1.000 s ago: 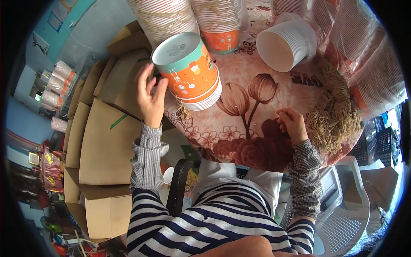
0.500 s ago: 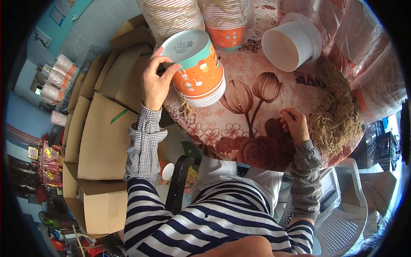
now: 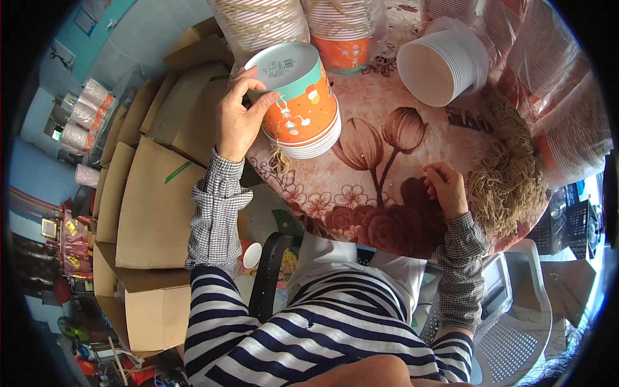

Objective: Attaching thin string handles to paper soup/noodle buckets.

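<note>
An upside-down stack of orange and teal paper tubs [image 3: 302, 116] stands on the round table, its pale base facing up and several white rims showing at the bottom. My left hand [image 3: 240, 116] grips the top tub at its base edge, thumb against the side and fingers over the rim. Beside the lower rims lies a small tuft of tan string [image 3: 278, 159]. Over the near right part of the table, my right hand [image 3: 446, 186] is closed in a pinch. Whatever is between its fingertips is too small to make out. A heap of tan strings [image 3: 506, 187] lies to its right.
Tied stacks of tubs [image 3: 342, 32] stand at the back. A bagged stack of white tubs [image 3: 438, 68] lies on its side, with more wrapped stacks [image 3: 574, 129] at the right. Cardboard boxes [image 3: 158, 200] crowd the left, and a plastic chair [image 3: 522, 322] is lower right.
The top tub has turned slightly under my left hand, so its printed figures sit further right. My right hand has hardly moved.
</note>
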A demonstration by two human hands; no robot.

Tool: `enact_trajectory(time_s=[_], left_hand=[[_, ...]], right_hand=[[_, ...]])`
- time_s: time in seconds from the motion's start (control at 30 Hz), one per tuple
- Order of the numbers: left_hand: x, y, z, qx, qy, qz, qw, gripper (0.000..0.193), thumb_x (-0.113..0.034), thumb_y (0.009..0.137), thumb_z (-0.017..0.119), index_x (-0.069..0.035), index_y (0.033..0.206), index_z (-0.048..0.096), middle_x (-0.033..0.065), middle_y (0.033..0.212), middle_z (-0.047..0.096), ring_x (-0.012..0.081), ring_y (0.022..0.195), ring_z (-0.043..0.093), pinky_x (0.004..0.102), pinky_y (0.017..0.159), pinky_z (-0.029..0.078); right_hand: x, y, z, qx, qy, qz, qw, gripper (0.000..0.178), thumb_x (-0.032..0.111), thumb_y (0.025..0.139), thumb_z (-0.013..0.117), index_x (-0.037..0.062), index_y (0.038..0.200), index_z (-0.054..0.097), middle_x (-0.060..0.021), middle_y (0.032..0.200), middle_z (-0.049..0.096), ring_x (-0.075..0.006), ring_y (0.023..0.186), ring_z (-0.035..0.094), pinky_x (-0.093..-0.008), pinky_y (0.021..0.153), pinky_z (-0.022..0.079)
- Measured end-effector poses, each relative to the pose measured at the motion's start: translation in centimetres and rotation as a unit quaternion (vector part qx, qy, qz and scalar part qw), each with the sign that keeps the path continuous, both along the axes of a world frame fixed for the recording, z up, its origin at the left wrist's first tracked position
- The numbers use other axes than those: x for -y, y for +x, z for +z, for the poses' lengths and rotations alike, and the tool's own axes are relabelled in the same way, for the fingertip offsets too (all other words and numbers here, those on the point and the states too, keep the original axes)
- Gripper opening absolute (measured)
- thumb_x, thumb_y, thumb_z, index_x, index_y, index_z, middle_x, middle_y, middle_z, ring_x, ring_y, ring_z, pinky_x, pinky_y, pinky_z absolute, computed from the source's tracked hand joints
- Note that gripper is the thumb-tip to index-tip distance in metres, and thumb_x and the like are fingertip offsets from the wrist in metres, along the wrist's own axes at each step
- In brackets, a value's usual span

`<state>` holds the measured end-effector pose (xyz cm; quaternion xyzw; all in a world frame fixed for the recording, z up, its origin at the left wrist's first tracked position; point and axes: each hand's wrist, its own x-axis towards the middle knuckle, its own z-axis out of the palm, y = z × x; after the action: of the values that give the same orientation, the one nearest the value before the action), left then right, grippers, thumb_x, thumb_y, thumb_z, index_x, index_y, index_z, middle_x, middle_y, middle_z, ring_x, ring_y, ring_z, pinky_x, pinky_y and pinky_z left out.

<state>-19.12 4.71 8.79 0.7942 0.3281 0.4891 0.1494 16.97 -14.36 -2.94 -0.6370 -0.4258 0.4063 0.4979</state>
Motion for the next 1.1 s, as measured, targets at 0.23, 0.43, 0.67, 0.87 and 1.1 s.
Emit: enact_trajectory(time_s=[0.23,0.43,0.67,0.87,1.1], left_hand=[[-0.1,-0.9,-1.1,-0.015,-0.006,-0.004,1.000,0.021,-0.004,0.084,0.071,-0.002,0.095,0.054,0.0167,0.124,0.060,0.0262,0.136,0.035,0.0364,0.107,0.033],[3.5,2.3,-1.6,0.044,0.159,0.046,0.985,0.018,-0.002,0.086,0.064,0.000,0.101,0.056,0.0177,0.124,0.058,0.0314,0.120,0.053,0.0397,0.099,0.042],[5.5,13.8,-6.8,0.030,0.060,-0.173,0.983,0.008,-0.003,0.081,0.067,-0.004,0.089,0.064,0.0104,0.106,0.065,0.0299,0.108,0.059,0.0380,0.088,0.049],[2.5,23.9,-11.7,0.047,-0.113,-0.192,0.974,0.010,-0.008,0.082,0.065,0.000,0.087,0.062,0.0147,0.093,0.066,0.0331,0.083,0.064,0.0380,0.072,0.051],[1.6,22.9,-13.8,-0.077,-0.124,-0.197,0.970,0.016,-0.010,0.079,0.067,0.001,0.091,0.064,0.0166,0.095,0.065,0.0339,0.091,0.061,0.0409,0.079,0.050]], right_hand=[[-0.1,-0.2,0.2,-0.006,0.001,0.004,1.000,0.018,0.014,0.094,0.056,0.0005,0.099,0.065,-0.0002,0.073,0.060,-0.0043,0.057,0.052,-0.0185,0.050,0.043],[0.5,0.3,2.0,-0.036,-0.026,0.022,0.999,0.018,0.013,0.094,0.057,0.0001,0.103,0.064,-0.0012,0.074,0.061,-0.0058,0.059,0.054,-0.0200,0.051,0.045],[-5.3,3.0,4.7,-0.014,0.135,-0.068,0.988,0.015,0.009,0.090,0.061,-0.0012,0.101,0.063,-0.0036,0.079,0.064,-0.0089,0.063,0.057,-0.0233,0.053,0.048],[-12.6,7.2,-1.7,0.164,0.237,-0.259,0.922,0.022,0.014,0.084,0.070,0.0017,0.101,0.062,-0.0040,0.085,0.063,-0.0123,0.072,0.060,-0.0262,0.062,0.052],[-13.9,6.5,-0.5,0.242,0.200,-0.345,0.885,0.026,0.020,0.079,0.074,0.0014,0.088,0.059,-0.0073,0.077,0.064,-0.0166,0.067,0.059,-0.0309,0.067,0.049]])
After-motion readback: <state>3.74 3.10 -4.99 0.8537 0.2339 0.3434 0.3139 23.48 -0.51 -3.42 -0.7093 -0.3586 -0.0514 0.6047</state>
